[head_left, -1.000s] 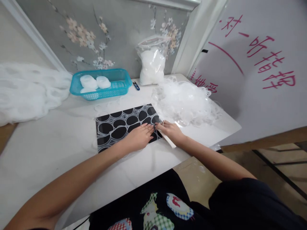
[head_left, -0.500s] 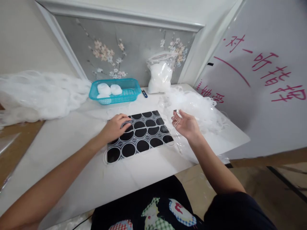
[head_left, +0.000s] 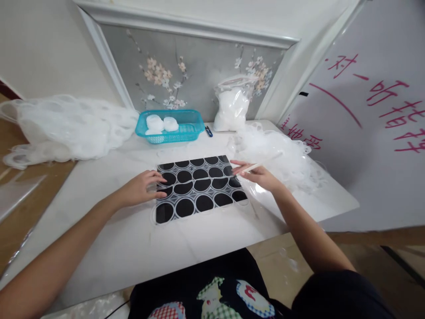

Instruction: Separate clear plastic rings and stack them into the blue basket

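A black sheet with rows of circles outlined in white (head_left: 204, 203) lies flat on the white table. My left hand (head_left: 141, 188) rests at its left edge, thumb and fingers apart, holding nothing. At the sheet's right edge, my right hand (head_left: 257, 176) has its fingers closed round a thin white stick (head_left: 252, 167), which slants up to the right. Whether the stick's lower end touches the sheet, I cannot tell. A thin pale line runs across the sheet's middle, and clear rounded edging shows at its near left corner.
A blue plastic basket (head_left: 192, 135) holding white rolls (head_left: 154, 123) stands at the back, beside small dark-blue snips (head_left: 208, 131). Behind is a zip bag of white material (head_left: 231, 108). White ring-shaped pieces are heaped at left (head_left: 76, 128) and right (head_left: 275, 153).
My left hand has moved back from the sheet's middle to its left edge. My right hand has turned palm-down and come to the right edge, with the white stick now plainly visible.
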The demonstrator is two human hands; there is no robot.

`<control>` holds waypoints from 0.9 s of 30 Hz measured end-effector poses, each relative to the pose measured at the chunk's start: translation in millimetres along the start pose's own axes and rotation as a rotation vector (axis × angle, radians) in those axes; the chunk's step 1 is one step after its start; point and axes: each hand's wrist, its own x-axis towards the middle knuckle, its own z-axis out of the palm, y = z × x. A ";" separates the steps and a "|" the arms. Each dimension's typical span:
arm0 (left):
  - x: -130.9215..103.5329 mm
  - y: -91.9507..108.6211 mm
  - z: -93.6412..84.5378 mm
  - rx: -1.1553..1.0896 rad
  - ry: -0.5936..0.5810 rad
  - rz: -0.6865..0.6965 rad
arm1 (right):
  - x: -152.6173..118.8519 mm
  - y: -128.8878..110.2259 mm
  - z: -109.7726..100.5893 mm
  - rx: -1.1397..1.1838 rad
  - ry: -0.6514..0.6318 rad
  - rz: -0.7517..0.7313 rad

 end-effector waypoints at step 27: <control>36.6 -12.7 -23.5 0.094 0.076 -0.164 | 90.5 46.8 -3.2 -0.233 0.168 -0.065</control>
